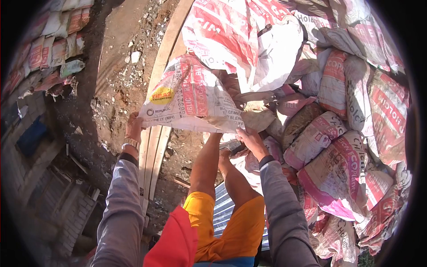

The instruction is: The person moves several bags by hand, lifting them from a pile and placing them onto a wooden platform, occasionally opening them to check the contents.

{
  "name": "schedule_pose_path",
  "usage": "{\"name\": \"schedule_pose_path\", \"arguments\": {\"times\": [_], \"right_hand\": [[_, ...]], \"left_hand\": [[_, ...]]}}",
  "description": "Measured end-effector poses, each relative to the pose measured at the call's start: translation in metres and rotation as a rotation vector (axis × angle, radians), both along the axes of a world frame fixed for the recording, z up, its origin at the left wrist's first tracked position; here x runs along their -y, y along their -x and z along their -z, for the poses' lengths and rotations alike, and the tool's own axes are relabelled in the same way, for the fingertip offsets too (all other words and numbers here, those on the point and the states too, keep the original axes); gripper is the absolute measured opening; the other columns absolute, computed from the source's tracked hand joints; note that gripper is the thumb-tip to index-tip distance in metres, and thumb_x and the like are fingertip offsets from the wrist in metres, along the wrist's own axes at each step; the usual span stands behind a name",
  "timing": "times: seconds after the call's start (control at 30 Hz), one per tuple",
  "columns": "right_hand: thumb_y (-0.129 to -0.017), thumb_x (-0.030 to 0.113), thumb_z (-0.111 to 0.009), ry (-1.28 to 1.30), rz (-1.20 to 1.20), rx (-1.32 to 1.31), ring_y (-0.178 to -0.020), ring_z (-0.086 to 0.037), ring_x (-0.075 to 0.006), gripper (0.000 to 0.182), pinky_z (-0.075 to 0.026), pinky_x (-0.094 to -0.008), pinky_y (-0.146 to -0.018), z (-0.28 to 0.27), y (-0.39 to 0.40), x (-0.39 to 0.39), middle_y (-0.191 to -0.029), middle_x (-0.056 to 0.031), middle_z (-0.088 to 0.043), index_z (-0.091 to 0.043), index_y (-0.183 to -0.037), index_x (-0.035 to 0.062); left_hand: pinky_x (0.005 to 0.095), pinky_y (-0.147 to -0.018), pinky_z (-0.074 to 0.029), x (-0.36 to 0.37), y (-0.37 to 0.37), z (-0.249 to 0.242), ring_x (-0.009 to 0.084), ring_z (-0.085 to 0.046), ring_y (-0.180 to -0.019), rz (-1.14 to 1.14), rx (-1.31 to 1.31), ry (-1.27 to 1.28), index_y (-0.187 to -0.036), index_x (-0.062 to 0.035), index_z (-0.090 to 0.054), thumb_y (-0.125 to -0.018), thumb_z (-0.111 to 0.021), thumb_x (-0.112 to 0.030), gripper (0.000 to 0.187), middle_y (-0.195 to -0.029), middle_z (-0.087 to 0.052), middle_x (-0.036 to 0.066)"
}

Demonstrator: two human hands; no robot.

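A printed cement bag (191,95), white with red lettering and a yellow patch, is stretched between my two hands in front of my legs. My left hand (134,128) grips its lower left corner, with the fingers closed on the edge. At the lower right corner, my right hand (250,140) pinches the same edge. Just beyond the held bag lies a larger red and white sack (222,33), crumpled and sunlit. What is inside the held bag, if anything, is hidden.
Filled sacks (313,140) are piled along the right side. Long wooden planks (153,151) run beside my left hand over rocky soil (120,89). More stacked bags (53,49) stand at the upper left. A corrugated metal sheet (223,211) shows between my legs.
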State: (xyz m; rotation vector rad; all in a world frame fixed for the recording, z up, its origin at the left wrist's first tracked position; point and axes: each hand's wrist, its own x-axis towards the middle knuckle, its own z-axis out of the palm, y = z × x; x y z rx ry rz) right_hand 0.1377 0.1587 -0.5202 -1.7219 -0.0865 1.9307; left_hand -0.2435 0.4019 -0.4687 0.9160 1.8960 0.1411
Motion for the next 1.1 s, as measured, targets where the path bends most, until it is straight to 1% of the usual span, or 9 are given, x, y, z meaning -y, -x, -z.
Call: {"name": "schedule_pose_path", "arguments": {"times": [0.37,0.43,0.53,0.6,0.67,0.77,0.9,0.93,1.1], "right_hand": [[-0.061,0.024,-0.085,-0.247,-0.493,0.781,-0.122,-0.044,-0.0398,0.11,-0.039,-0.041,-0.099,0.037,0.0,0.01,-0.131,-0.027,-0.044,-0.017,-0.143,-0.006],[-0.061,0.025,-0.085,-0.505,-0.384,0.772,-0.123,-0.042,-0.0409,0.111,-0.039,-0.044,-0.098,0.049,0.005,-0.015,-0.134,-0.0265,-0.04,-0.016,-0.143,-0.0063],[-0.069,0.024,-0.077,-0.599,-0.461,0.813,-0.13,-0.034,-0.0403,0.09,-0.034,-0.0477,-0.102,0.068,0.021,-0.048,-0.143,-0.0244,-0.029,-0.028,-0.143,0.0092],[-0.073,0.023,-0.074,-0.699,-0.44,0.761,-0.132,-0.031,-0.0397,0.08,-0.031,-0.0477,-0.105,0.064,0.037,-0.067,-0.146,-0.0234,-0.025,-0.035,-0.142,0.0148],[-0.078,0.013,-0.066,-0.892,-0.587,0.681,-0.135,-0.025,-0.0429,0.066,-0.025,-0.0461,-0.11,0.066,0.049,-0.089,-0.145,-0.0218,-0.031,-0.042,-0.139,0.0209],[-0.078,0.009,-0.063,-0.667,-0.386,0.258,-0.14,-0.016,-0.0366,0.055,-0.018,-0.0419,-0.113,0.069,0.08,-0.113,-0.148,-0.018,-0.029,-0.052,-0.131,0.0142],[-0.083,0.013,-0.061,-0.138,0.365,-0.184,-0.114,-0.055,-0.0279,0.039,-0.04,-0.0341,-0.094,0.082,0.087,-0.11,-0.118,-0.0157,-0.061,-0.056,-0.119,-0.0028],[-0.087,0.02,-0.058,-0.22,0.586,-0.115,-0.076,-0.061,-0.0239,0.041,-0.045,-0.0363,-0.07,0.083,0.09,-0.101,-0.091,-0.0135,-0.066,-0.053,-0.125,0.0056],[-0.093,0.01,-0.044,-0.255,0.1,0.834,-0.085,-0.055,-0.0293,0.038,-0.042,-0.0399,-0.087,0.057,0.128,-0.053,-0.083,-0.0189,-0.055,-0.049,-0.131,0.0132]], "left_hand": [[0.0385,-0.114,-0.017,0.034,0.022,-0.012,0.0284,-0.019,-0.141,-0.121,0.506,-0.015,-0.15,-0.0174,-0.008,-0.077,-0.07,-0.052,0.103,-0.153,-0.02,0.013],[0.0421,-0.113,-0.02,0.062,0.09,0.037,0.0305,-0.017,-0.141,0.6,-0.116,0.254,-0.15,-0.015,-0.012,-0.072,-0.072,-0.058,0.107,-0.153,-0.023,0.008],[0.042,-0.115,-0.015,0.022,0.056,0.061,0.03,-0.025,-0.138,1.091,-0.24,0.314,-0.148,-0.01,-0.014,-0.087,-0.056,-0.047,0.083,-0.151,-0.026,0.013],[0.0417,-0.115,-0.018,-0.001,0.068,0.118,0.0275,-0.021,-0.139,0.289,0.665,0.334,-0.142,-0.0111,-0.035,-0.093,-0.049,-0.043,0.06,-0.151,-0.025,0.013],[0.0406,-0.115,-0.018,-0.035,-0.024,0.07,0.0311,-0.017,-0.141,1.155,0.052,-0.156,-0.138,-0.0098,-0.04,-0.087,-0.059,-0.033,0.06,-0.151,-0.024,0.013],[0.0397,-0.115,-0.02,-0.044,-0.089,0.064,0.0337,-0.022,-0.139,1.267,0.017,-0.297,-0.13,-0.0063,-0.05,-0.079,-0.065,-0.017,0.054,-0.145,-0.035,0.012],[0.0398,-0.096,-0.042,-0.025,-0.063,0.12,0.0294,-0.058,-0.104,1.313,-0.023,-0.183,-0.109,0.0018,-0.059,-0.08,-0.06,-0.011,0.031,-0.113,-0.062,0.015],[0.0397,-0.092,-0.045,-0.019,-0.049,0.136,0.0292,-0.061,-0.099,1.29,-0.026,-0.119,-0.106,0.0024,-0.06,-0.081,-0.059,-0.012,0.029,-0.109,-0.064,0.016],[0.0389,-0.071,-0.05,0.031,-0.025,0.087,0.0316,-0.062,-0.076,0.848,-0.378,-0.476,-0.098,0.002,-0.062,-0.088,-0.048,-0.015,0.023,-0.084,-0.063,0.017]]}}
